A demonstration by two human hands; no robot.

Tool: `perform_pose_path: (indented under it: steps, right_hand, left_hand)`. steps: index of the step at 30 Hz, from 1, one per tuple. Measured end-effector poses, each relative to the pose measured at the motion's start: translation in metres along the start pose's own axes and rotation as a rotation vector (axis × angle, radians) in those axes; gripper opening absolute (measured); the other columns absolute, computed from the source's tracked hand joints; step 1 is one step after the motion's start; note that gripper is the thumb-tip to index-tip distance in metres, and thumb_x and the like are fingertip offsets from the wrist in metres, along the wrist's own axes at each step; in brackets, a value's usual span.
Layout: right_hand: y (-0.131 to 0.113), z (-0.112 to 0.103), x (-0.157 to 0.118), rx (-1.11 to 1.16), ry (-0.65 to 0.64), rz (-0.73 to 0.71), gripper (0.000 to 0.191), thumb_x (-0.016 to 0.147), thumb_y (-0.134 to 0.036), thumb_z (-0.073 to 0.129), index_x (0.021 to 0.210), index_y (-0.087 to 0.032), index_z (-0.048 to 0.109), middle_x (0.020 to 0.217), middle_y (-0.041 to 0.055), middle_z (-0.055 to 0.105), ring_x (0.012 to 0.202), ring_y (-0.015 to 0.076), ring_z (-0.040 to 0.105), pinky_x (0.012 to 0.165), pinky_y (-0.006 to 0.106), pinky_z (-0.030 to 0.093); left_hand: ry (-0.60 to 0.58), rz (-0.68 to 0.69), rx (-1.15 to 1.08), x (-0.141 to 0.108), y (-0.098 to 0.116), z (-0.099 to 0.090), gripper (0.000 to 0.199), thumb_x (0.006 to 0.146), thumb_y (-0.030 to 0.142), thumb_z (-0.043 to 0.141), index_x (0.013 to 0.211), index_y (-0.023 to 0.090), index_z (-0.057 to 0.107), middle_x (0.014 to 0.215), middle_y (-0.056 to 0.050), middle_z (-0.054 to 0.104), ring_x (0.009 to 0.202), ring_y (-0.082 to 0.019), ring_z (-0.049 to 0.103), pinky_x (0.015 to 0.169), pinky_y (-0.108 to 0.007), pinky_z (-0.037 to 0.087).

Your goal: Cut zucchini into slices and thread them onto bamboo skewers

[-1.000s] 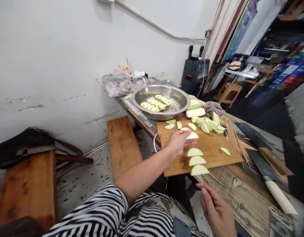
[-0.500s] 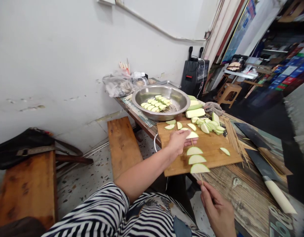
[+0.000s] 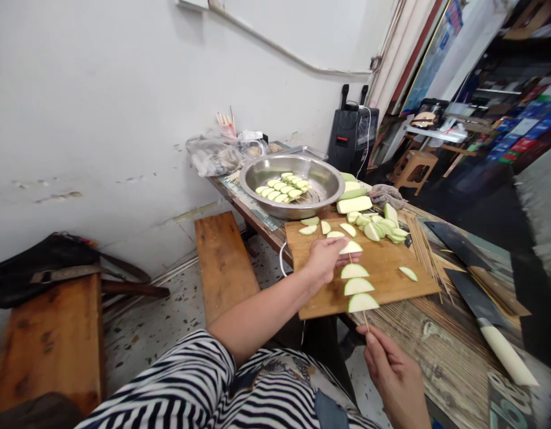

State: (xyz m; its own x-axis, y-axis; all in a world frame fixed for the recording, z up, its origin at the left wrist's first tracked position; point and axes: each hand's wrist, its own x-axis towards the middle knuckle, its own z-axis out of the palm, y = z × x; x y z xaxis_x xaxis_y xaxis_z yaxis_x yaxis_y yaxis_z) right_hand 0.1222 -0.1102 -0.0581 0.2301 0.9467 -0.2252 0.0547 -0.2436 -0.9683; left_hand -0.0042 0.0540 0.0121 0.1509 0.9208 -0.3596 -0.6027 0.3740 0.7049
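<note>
Between the fingers and thumb of my left hand (image 3: pixel 325 260) is a half-moon zucchini slice (image 3: pixel 350 247), pale inside with a thin green rind. The tip of a thin wooden skewer (image 3: pixel 365 322) meets this slice. My right hand (image 3: pixel 395 370) pinches the skewer's lower end near the table edge. Several zucchini slices (image 3: pixel 359 286) are threaded along the skewer, spaced apart. Under my left hand lies a wooden cutting board (image 3: pixel 383 280) with loose slices and a heap of cut zucchini (image 3: pixel 380 227) at its far side.
A steel basin (image 3: pixel 253 190) behind the board holds skewered slices. Larger zucchini pieces (image 3: pixel 353 204) lie beside it. To the right are loose skewers (image 3: pixel 421 245) and two cleavers, one with a pale handle (image 3: pixel 508 354). Wooden benches (image 3: pixel 224 256) stand at the left.
Both hands keep their grips. The left hand, the held slice and the threaded slices have shifted very slightly right; otherwise the scene looks the same.
</note>
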Motion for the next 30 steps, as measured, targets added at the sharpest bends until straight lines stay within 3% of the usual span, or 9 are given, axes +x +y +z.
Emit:
perform_pose_path:
  steps: [2, 6, 10, 13, 16, 20, 23, 27, 30]
  right_hand:
    - [-0.001, 0.001, 0.000, 0.022, -0.009, 0.015, 0.045, 0.075, -0.050, 0.065, 0.102, -0.013, 0.068, 0.048, -0.0051, 0.044, 0.042, 0.0077, 0.037, 0.038, 0.017, 0.030]
    - [-0.005, 0.001, 0.001, -0.113, 0.045, -0.078, 0.042, 0.073, -0.049, 0.066, 0.095, -0.014, 0.072, 0.055, 0.0002, 0.057, 0.043, 0.0100, 0.043, 0.039, 0.020, 0.036]
    - [-0.009, 0.000, 0.002, -0.236, 0.099, -0.192, 0.039, 0.071, -0.048, 0.067, 0.090, -0.016, 0.076, 0.075, 0.0083, 0.072, 0.062, 0.0183, 0.061, 0.056, 0.025, 0.050]
    - [-0.008, -0.001, 0.002, -0.227, 0.112, -0.209, 0.038, 0.070, -0.047, 0.068, 0.091, -0.017, 0.077, 0.086, 0.0099, 0.074, 0.069, 0.0198, 0.063, 0.064, 0.027, 0.052]
    - [-0.003, 0.000, 0.002, -0.123, 0.074, -0.117, 0.038, 0.072, -0.047, 0.069, 0.094, -0.017, 0.075, 0.072, 0.0056, 0.069, 0.055, 0.0133, 0.055, 0.050, 0.022, 0.046]
    - [-0.001, 0.004, 0.001, 0.131, 0.001, 0.056, 0.039, 0.074, -0.046, 0.070, 0.097, -0.016, 0.070, 0.049, -0.0052, 0.044, 0.043, 0.0057, 0.036, 0.038, 0.015, 0.029]
    - [-0.006, 0.005, 0.000, 0.272, -0.089, 0.150, 0.037, 0.074, -0.046, 0.070, 0.096, -0.016, 0.067, 0.046, -0.0099, 0.030, 0.040, 0.0029, 0.025, 0.036, 0.013, 0.018]
    - [-0.017, 0.005, 0.000, 0.447, -0.248, 0.215, 0.029, 0.078, -0.044, 0.067, 0.089, -0.018, 0.065, 0.047, -0.0122, 0.025, 0.036, 0.0007, 0.011, 0.032, 0.014, 0.012]
    - [-0.016, 0.006, 0.001, 0.424, -0.244, 0.213, 0.030, 0.079, -0.046, 0.065, 0.090, -0.018, 0.066, 0.045, -0.0123, 0.026, 0.034, 0.0006, 0.012, 0.031, 0.013, 0.012]
  left_hand:
    - [-0.006, -0.003, -0.010, -0.001, 0.000, 0.000, 0.011, 0.084, 0.012, 0.054, 0.074, 0.009, 0.058, 0.065, -0.006, 0.066, 0.057, -0.016, 0.066, 0.065, -0.030, 0.054]
    - [-0.011, -0.004, -0.015, -0.002, -0.001, 0.001, 0.009, 0.082, 0.013, 0.058, 0.073, 0.009, 0.059, 0.064, -0.006, 0.066, 0.058, -0.017, 0.066, 0.064, -0.030, 0.054]
    - [-0.012, 0.001, -0.014, -0.002, -0.002, 0.000, 0.007, 0.078, 0.014, 0.063, 0.074, 0.009, 0.060, 0.064, -0.006, 0.066, 0.055, -0.016, 0.066, 0.061, -0.028, 0.054]
    - [-0.016, 0.009, -0.012, -0.003, -0.003, -0.002, 0.008, 0.080, 0.013, 0.059, 0.074, 0.008, 0.059, 0.064, -0.007, 0.066, 0.055, -0.015, 0.066, 0.059, -0.026, 0.054]
    - [-0.017, 0.007, -0.001, -0.003, -0.004, -0.003, 0.011, 0.083, 0.013, 0.056, 0.074, 0.009, 0.060, 0.063, -0.007, 0.067, 0.055, -0.015, 0.066, 0.058, -0.025, 0.053]
    - [-0.020, 0.002, 0.002, -0.004, -0.004, -0.003, 0.012, 0.083, 0.014, 0.055, 0.072, 0.009, 0.059, 0.063, -0.007, 0.067, 0.056, -0.016, 0.066, 0.056, -0.024, 0.052]
    - [-0.025, 0.001, -0.001, -0.003, -0.005, -0.004, 0.012, 0.083, 0.013, 0.056, 0.072, 0.010, 0.059, 0.063, -0.007, 0.067, 0.055, -0.016, 0.066, 0.055, -0.024, 0.052]
    - [-0.017, -0.012, 0.012, -0.002, -0.005, -0.006, 0.012, 0.083, 0.014, 0.055, 0.073, 0.010, 0.059, 0.062, -0.007, 0.066, 0.054, -0.014, 0.065, 0.053, -0.022, 0.050]
    - [-0.010, -0.013, 0.018, -0.001, -0.005, -0.006, 0.012, 0.083, 0.013, 0.055, 0.073, 0.010, 0.059, 0.062, -0.006, 0.066, 0.053, -0.013, 0.065, 0.051, -0.020, 0.048]
